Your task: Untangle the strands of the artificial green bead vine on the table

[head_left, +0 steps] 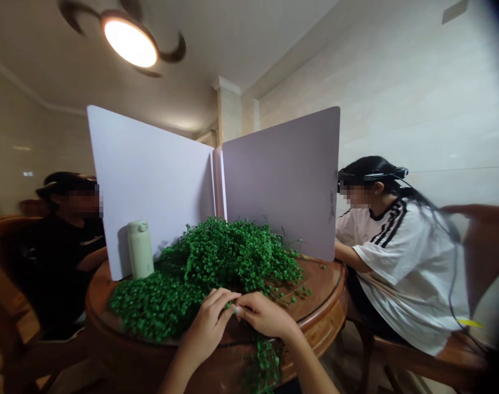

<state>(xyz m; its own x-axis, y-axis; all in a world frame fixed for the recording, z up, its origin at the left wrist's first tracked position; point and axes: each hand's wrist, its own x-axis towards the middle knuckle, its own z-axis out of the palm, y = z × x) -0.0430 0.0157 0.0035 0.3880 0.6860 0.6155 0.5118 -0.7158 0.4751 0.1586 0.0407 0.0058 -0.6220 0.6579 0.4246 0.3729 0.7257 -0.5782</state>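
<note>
A large heap of artificial green beaded foliage lies on a round wooden table. My left hand rests at the near edge of the heap, its fingers curled to the right. My right hand curls to the left, and its fingertips meet those of my left hand. Whether a thin stem lies between them is hidden. A loose strand of the foliage hangs over the table's near edge, just below my right hand.
A pale green bottle stands by a white divider, and a second divider stands to its right. A person in a white striped shirt sits at the right, and a person in black sits at the left.
</note>
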